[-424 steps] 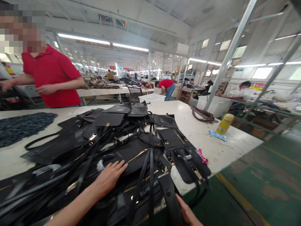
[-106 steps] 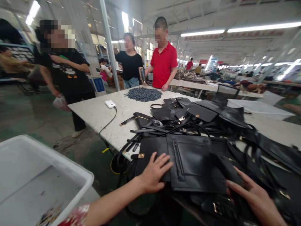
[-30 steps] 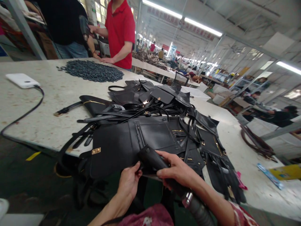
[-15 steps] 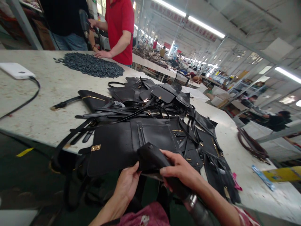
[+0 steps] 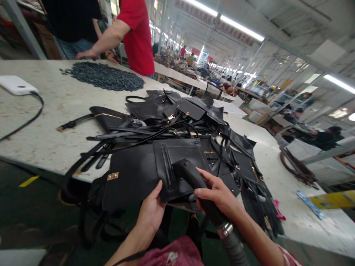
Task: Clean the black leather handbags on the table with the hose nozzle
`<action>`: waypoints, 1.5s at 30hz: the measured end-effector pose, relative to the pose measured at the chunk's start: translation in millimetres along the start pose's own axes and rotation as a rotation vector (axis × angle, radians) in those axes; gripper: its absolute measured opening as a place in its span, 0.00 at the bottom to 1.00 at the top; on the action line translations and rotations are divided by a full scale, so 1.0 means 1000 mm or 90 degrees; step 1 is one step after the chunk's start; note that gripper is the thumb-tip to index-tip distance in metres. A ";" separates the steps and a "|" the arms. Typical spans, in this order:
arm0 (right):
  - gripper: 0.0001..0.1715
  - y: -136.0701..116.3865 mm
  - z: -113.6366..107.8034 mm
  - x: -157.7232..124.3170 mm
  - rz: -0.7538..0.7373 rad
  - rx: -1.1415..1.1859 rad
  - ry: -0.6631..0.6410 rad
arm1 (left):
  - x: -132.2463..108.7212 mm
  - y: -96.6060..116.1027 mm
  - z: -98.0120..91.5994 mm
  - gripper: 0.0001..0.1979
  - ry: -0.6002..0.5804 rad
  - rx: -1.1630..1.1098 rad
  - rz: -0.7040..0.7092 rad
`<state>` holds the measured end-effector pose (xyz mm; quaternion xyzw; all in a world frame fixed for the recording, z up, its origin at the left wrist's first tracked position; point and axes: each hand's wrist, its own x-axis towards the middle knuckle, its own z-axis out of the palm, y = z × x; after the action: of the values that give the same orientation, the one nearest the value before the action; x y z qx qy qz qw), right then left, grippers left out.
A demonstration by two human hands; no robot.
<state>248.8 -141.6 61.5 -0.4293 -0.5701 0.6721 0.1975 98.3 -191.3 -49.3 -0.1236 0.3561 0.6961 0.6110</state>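
A black leather bag [image 5: 133, 170] lies opened out at the table's near edge, its flap to the left with a gold clasp [image 5: 112, 176]. My left hand [image 5: 151, 210] grips its near edge, thumb on top. My right hand [image 5: 220, 194] is wrapped around a black hose nozzle [image 5: 191, 175]. The nozzle's wide head is over the bag, beside a zip opening [image 5: 167, 166]; whether it touches the leather I cannot tell. A metal clamp [image 5: 227, 229] joins the nozzle to a ribbed grey hose [image 5: 235, 249] running down beside my right forearm.
More black bags and straps [image 5: 191, 111] are heaped behind and to the right. Beyond them lies a pile of small dark pieces [image 5: 108, 75], with a person in red [image 5: 138, 37] reaching over it. A white device [image 5: 16, 85] with a cable sits left; a yellow object [image 5: 332, 200] lies right.
The nozzle has moved up and away from me, from the bag's near edge to beside the zip opening. The person in red has reached an arm leftward over the pile.
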 end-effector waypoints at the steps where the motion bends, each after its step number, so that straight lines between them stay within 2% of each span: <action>1: 0.37 0.000 -0.001 -0.006 0.005 0.002 0.000 | 0.001 0.000 0.001 0.08 0.004 -0.005 -0.005; 7: 0.41 -0.003 0.006 -0.034 0.094 -0.027 -0.046 | 0.004 -0.008 0.003 0.07 0.027 -0.027 0.013; 13: 0.40 -0.002 0.016 -0.043 0.109 -0.062 -0.019 | 0.003 -0.021 0.002 0.06 0.043 -0.029 0.022; 15: 0.38 0.002 0.017 -0.038 0.074 -0.034 0.014 | 0.002 -0.023 0.003 0.07 0.027 -0.033 0.019; 19: 0.40 0.012 0.012 -0.027 -0.003 0.011 0.143 | -0.003 -0.021 0.007 0.11 -0.008 -0.021 0.050; 21: 0.40 0.017 0.009 -0.027 0.001 0.025 0.150 | -0.005 -0.019 0.009 0.12 -0.008 -0.006 0.076; 24: 0.41 0.024 0.005 -0.032 0.015 0.039 0.156 | -0.007 -0.017 0.012 0.14 0.024 0.018 0.100; 29: 0.42 0.034 0.008 -0.039 0.010 0.047 0.177 | -0.008 -0.022 0.021 0.16 0.118 0.071 0.059; 32: 0.42 0.039 0.012 -0.043 0.024 0.054 0.170 | -0.004 -0.028 0.025 0.14 0.174 0.093 0.056; 36: 0.42 0.045 0.013 -0.048 0.047 0.075 0.155 | 0.001 -0.033 0.024 0.10 0.219 0.099 0.099; 41: 0.44 0.049 0.005 -0.051 0.068 0.063 0.159 | -0.002 -0.032 0.018 0.10 0.170 0.107 0.115; 43: 0.44 0.049 0.002 -0.052 0.069 0.063 0.165 | -0.004 -0.031 0.021 0.09 0.143 0.109 0.103; 45: 0.44 0.048 0.002 -0.055 0.068 0.063 0.168 | -0.004 -0.031 0.025 0.11 0.149 0.101 0.106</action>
<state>288.3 -196.9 36.0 -0.5334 -0.4817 0.6465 0.2559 134.7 -178.3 -39.1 -0.1254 0.4876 0.6952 0.5131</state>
